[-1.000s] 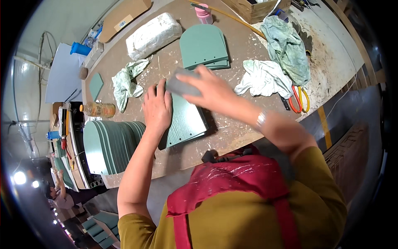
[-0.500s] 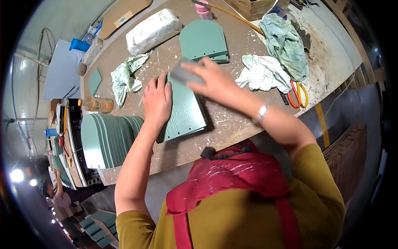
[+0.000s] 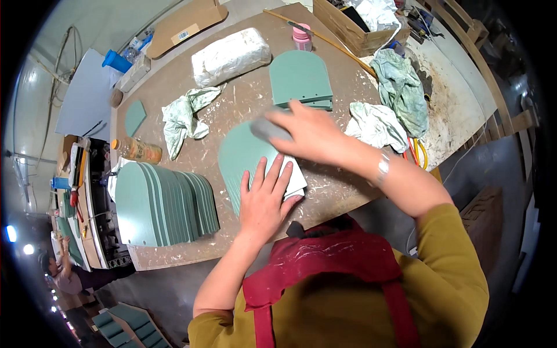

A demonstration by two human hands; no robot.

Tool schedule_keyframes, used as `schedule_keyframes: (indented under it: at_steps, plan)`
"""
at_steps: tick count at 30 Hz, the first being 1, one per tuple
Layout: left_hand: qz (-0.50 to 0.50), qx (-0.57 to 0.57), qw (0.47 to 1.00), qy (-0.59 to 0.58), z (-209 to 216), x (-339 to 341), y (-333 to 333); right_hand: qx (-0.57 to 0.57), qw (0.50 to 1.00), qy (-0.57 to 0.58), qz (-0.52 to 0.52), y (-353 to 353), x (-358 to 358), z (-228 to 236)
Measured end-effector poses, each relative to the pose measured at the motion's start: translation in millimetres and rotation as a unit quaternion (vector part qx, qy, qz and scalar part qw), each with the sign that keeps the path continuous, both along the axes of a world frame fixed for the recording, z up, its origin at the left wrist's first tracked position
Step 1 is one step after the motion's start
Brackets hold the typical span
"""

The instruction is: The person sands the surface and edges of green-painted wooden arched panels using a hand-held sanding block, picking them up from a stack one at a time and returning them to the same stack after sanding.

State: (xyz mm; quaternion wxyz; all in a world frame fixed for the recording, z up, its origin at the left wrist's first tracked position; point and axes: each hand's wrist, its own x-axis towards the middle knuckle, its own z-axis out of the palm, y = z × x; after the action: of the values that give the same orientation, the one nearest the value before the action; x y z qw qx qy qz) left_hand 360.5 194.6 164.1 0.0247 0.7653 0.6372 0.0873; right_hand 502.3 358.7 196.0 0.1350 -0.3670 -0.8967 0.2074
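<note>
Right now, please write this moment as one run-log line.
Left hand: flat on arched green panel; right hand: holding grey pad at panel's edge; nearby: green panel stack

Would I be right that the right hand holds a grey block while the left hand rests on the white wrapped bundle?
Not quite: the head view shows the left hand resting on the green, round-topped panel instead. The right hand does hold the grey block.

One grey block (image 3: 267, 129), one pink jar (image 3: 301, 40), one wrapped bundle (image 3: 231, 59).
</note>
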Motion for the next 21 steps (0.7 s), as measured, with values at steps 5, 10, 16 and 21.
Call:
schedule_keyframes:
  at_steps: [5,10,16,21]
  plan:
    - [-0.003,0.015,1.0,-0.004,2,4,3,-0.114,0.987,-0.108,0.027,77,-43,14]
    - [0.012,0.034,0.999,-0.022,-7,-2,0,-0.044,0.988,-0.136,0.061,31,-62,37]
    - [0.009,0.053,0.998,-0.041,-7,0,1,-0.014,0.978,-0.189,0.084,67,-95,47]
    - [0.014,0.058,0.996,-0.068,-10,2,1,0.028,0.973,-0.203,0.103,39,-118,28]
